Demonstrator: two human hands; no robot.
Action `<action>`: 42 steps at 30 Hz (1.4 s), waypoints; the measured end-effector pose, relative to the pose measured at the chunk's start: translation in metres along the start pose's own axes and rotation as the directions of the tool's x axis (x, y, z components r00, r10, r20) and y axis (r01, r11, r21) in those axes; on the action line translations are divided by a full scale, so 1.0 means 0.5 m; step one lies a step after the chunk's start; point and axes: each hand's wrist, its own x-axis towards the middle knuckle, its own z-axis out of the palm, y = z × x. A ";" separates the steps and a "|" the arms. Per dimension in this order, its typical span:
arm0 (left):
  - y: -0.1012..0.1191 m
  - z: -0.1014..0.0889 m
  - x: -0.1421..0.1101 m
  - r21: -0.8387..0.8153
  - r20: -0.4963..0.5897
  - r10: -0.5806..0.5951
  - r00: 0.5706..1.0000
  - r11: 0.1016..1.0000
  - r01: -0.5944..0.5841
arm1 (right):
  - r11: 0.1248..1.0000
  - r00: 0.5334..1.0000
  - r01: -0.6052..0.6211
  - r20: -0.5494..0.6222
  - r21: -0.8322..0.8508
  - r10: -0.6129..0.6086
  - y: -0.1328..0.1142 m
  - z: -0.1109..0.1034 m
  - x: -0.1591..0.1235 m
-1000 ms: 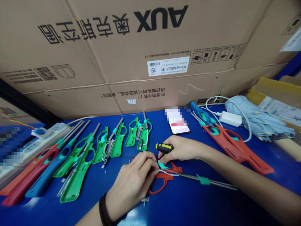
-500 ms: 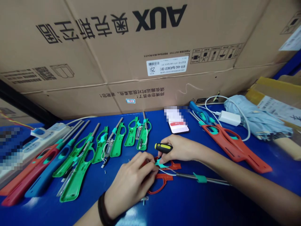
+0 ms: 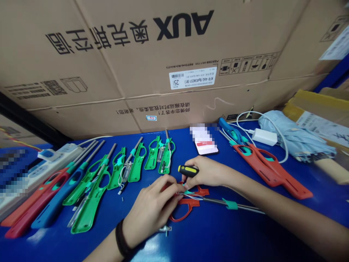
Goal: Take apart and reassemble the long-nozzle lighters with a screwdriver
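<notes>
My right hand (image 3: 208,173) is closed around a small screwdriver (image 3: 188,171) with a black-and-yellow handle, and its fingertips are down at a teal plastic piece (image 3: 188,192). Fingers bent and together, my left hand (image 3: 154,203) covers part of an opened lighter; what its fingertips pinch is hidden. Two orange lighter shell halves show beside it, the upper shell half (image 3: 203,191) and the lower shell half (image 3: 182,217) with its ring-shaped trigger guard. White wires (image 3: 195,197) run from under my fingers to a metal lighter tube (image 3: 216,201), which carries a teal collar (image 3: 231,203).
Opened green lighters (image 3: 87,211) and whole red and blue lighters (image 3: 51,203) lie left, beside a power strip (image 3: 51,163). A phone (image 3: 205,145) is ahead. Orange lighters (image 3: 272,171), a white charger (image 3: 264,137) and a folded umbrella (image 3: 294,134) lie right. A large carton (image 3: 122,72) stands behind.
The teal piece between my hands shows less and sits slightly lower. Both hands have shifted only a little, the screwdriver still in the right one. The view has moved slightly.
</notes>
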 end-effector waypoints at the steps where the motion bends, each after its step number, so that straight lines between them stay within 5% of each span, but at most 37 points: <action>1: -0.002 0.000 -0.001 0.018 0.002 0.018 1.000 1.000 -0.018 | 1.000 1.000 0.001 0.003 0.018 -0.001 0.003 0.000 0.002; 9: -0.007 -0.006 0.000 0.119 -0.003 0.119 0.993 0.986 -0.117 | 0.994 0.998 -0.006 0.065 0.112 -0.001 0.015 0.005 0.010; 19: -0.007 0.002 -0.002 0.121 -0.031 0.099 0.995 0.988 -0.095 | 0.999 0.999 0.049 0.004 0.009 -0.049 0.005 -0.007 -0.007; 32: -0.008 -0.005 0.003 -0.112 0.006 0.036 0.999 0.993 -0.035 | 0.902 0.926 0.321 -0.103 -0.288 -0.363 0.051 0.025 -0.080; 42: -0.001 -0.006 0.001 -0.098 0.001 0.019 1.000 0.995 -0.019 | 0.926 0.944 0.268 -0.120 -0.266 -0.308 0.049 0.024 -0.090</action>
